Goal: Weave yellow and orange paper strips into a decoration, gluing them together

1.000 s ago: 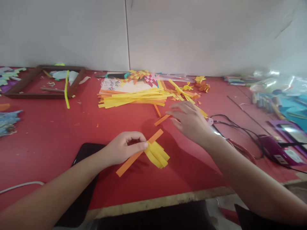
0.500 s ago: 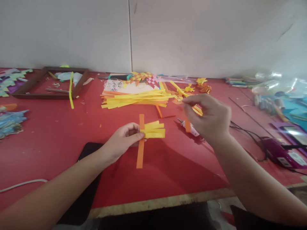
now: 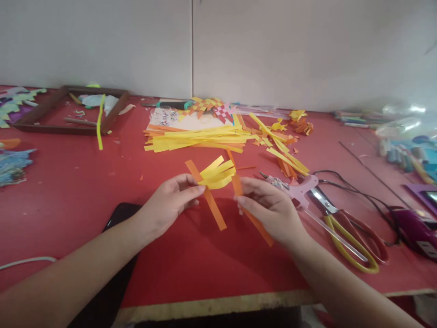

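Several yellow paper strips [image 3: 218, 174] fan out to the right from my left hand [image 3: 175, 196], which pinches them where an orange paper strip [image 3: 215, 210] crosses them at a slant. Between the thumb and fingers of my right hand [image 3: 268, 205] is a second orange paper strip [image 3: 258, 226], its upper end close to the yellow tips. Whether the two touch I cannot tell. Both hands are above the red table [image 3: 170, 278]. Behind them lies a pile of loose yellow strips [image 3: 198, 139] with orange ones under it.
To the right lie scissors [image 3: 351, 237] with yellow and red handles, a pink glue gun [image 3: 302, 191] with a clear stick, and a purple device [image 3: 413, 232] with black cords. A brown frame [image 3: 54, 130] holds scraps at the back left. A black phone-like slab [image 3: 119, 218] is under my left forearm.
My right hand has come down and left with its orange strip, close to the yellow strips. The strips in my left hand have tilted. The glue gun and scissors are now uncovered.
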A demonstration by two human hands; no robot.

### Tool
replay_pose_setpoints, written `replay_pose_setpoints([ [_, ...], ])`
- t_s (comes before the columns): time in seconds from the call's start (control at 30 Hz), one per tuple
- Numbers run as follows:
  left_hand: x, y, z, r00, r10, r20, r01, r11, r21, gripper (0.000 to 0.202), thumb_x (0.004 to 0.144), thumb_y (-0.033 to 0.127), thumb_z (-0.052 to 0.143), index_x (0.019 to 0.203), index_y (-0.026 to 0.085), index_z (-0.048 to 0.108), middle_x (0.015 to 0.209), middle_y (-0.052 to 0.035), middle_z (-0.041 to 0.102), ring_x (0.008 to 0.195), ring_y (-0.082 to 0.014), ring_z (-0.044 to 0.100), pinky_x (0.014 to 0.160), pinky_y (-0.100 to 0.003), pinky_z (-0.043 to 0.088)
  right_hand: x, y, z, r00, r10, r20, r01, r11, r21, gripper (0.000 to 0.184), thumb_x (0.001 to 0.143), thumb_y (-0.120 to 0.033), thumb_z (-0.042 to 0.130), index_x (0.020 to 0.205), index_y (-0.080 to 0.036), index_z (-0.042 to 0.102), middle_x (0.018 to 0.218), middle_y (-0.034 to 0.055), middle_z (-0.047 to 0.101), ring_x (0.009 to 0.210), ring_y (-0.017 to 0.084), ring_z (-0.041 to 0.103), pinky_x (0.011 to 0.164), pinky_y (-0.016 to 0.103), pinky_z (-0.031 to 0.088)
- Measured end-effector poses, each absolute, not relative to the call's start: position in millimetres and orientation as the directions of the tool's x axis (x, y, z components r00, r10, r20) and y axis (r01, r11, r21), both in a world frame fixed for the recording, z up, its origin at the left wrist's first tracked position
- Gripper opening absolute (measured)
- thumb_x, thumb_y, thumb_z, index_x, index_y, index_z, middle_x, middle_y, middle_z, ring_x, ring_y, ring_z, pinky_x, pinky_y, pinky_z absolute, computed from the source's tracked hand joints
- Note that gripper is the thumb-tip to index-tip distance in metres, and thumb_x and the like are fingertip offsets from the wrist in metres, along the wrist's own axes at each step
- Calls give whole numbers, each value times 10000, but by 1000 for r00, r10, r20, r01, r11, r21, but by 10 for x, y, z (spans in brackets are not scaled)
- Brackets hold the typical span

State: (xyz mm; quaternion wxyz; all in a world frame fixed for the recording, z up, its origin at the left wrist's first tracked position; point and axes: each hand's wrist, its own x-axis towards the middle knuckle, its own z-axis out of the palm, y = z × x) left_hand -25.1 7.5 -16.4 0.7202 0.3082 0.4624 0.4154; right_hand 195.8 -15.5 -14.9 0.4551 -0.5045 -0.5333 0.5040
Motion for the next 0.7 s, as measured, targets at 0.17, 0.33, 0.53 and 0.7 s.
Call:
replay_pose_setpoints([
  [0.17, -251, 74, -165, 263, 879, -399, -286, 466, 838, 202, 705, 224, 837, 821, 166, 681, 793, 24, 666, 715, -74, 631, 692, -183, 557, 1925, -187, -146, -137, 983, -122, 50, -116, -992, 169, 763, -334, 756, 776, -182, 684, 613, -7, 645, 521, 115, 602, 541, 263, 535],
  [0.33, -257, 46, -170, 282, 867, -410, -239, 477, 846, 182, 762, 257, 796, 894, 184, 693, 844, 16, 682, 748, -94, 660, 729, -212, 575, 1932, -187, -194, -156, 964, -213, 73, -204, -976, 226, 784, -390, 751, 767, -180, 670, 606, -12, 618, 496, 99, 562, 494, 241, 481],
  [0.53, -246, 26, -157, 294, 865, -406, -198, 471, 860, 155, 788, 312, 765, 819, 176, 697, 822, -5, 703, 733, -123, 679, 690, -232, 592, 1908, -173, -155, -130, 969, -209, 117, -195, -974, 249, 757, -409, 750, 703, -186, 651, 592, -7, 611, 525, 103, 546, 503, 236, 466],
  [0.7, -246, 25, -152, 287, 866, -409, -205, 473, 857, 144, 781, 300, 775, 808, 175, 708, 814, -4, 707, 715, -118, 686, 675, -217, 600, 1912, -168, -171, -144, 966, -215, 107, -201, -974, 248, 783, -397, 723, 692, -186, 631, 592, -17, 593, 512, 93, 519, 494, 229, 437],
])
